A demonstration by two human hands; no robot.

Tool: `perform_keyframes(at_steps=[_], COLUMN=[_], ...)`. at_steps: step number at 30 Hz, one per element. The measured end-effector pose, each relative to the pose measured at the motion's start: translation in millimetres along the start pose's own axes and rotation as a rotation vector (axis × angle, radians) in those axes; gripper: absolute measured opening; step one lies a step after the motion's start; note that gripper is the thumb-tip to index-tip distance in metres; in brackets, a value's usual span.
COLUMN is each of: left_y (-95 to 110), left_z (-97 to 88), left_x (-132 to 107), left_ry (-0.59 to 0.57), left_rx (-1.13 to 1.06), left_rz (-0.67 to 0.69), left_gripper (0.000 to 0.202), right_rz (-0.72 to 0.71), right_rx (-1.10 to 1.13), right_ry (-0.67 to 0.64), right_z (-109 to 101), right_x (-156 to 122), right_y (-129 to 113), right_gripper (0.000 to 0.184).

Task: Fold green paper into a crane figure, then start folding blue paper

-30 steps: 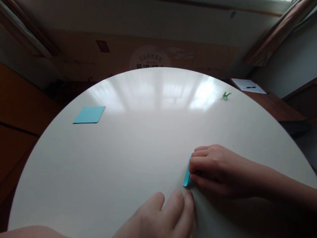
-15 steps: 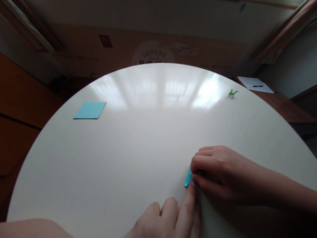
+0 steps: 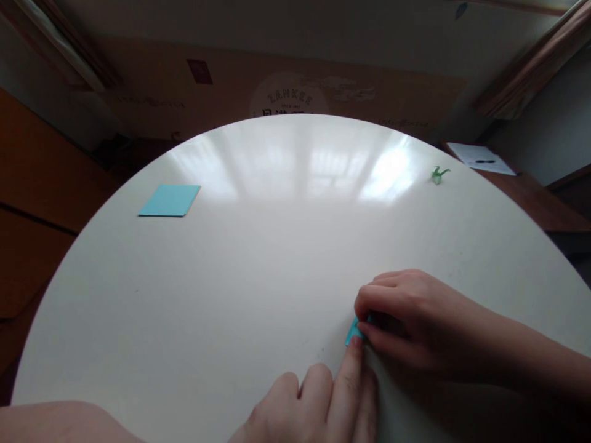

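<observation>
A small folded strip of blue paper (image 3: 353, 332) lies on the white table near its front right, mostly hidden by my fingers. My right hand (image 3: 399, 311) is closed on its upper end, with thumb and bent index finger pinched together there. From below, my left hand (image 3: 318, 400) holds the lower part down with the tip of its stretched index finger; its other fingers are curled. The two hands almost meet over the paper.
A stack of light-blue square paper (image 3: 170, 200) sits at the table's far left. Toward the far right stands a small green folded paper figure (image 3: 438, 175). Beyond the round table's edge (image 3: 305, 115), a white sheet (image 3: 480, 158) with a pen lies on a brown surface.
My right hand's pinch and my left index fingertip have shifted slightly on the blue paper, and less of it shows. The whole view has tilted a little.
</observation>
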State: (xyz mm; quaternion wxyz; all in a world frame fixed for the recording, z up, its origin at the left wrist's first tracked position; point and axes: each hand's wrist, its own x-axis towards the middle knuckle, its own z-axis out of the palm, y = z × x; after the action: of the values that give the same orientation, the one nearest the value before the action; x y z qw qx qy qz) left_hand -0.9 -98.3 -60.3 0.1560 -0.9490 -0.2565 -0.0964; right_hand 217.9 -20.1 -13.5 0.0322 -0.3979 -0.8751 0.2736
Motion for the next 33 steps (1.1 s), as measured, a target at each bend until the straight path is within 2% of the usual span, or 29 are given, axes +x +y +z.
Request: perform_keyframes(at_steps=[5,9,16,25,33], left_y=[-0.3,-0.7,0.2,1.1,-0.1], left_z=[2.0,0.5,-0.1,-0.7,-0.7], left_x=[1.9,2.2,1.3,0.5,3.0], left_ry=[-0.025,-0.024,0.084,0.024,0.093], left_rx=[-0.019,-0.059,-0.012,-0.016,-0.035], left_rz=[-0.001,-0.016,-0.031,0.004,-0.063], left_gripper=[0.04,0.045,0.037,0.045,0.036], right_rz=[0.023,0.032,0.04,0.033,0.011], right_rx=[-0.021,-0.032,-0.055,-0.065,-0.056], right_ry=[0.007,0.017,0.015,0.017,0.042], right_z=[2.2,3.1,4.3,5.4,7.8], right_x=[0.3,1.3,1.7,1.5,-0.1], right_y=[-0.8,-1.4,-2.1,-2.0,0.5], right_gripper=[0.011,0.015,0.017,0.017,0.017])
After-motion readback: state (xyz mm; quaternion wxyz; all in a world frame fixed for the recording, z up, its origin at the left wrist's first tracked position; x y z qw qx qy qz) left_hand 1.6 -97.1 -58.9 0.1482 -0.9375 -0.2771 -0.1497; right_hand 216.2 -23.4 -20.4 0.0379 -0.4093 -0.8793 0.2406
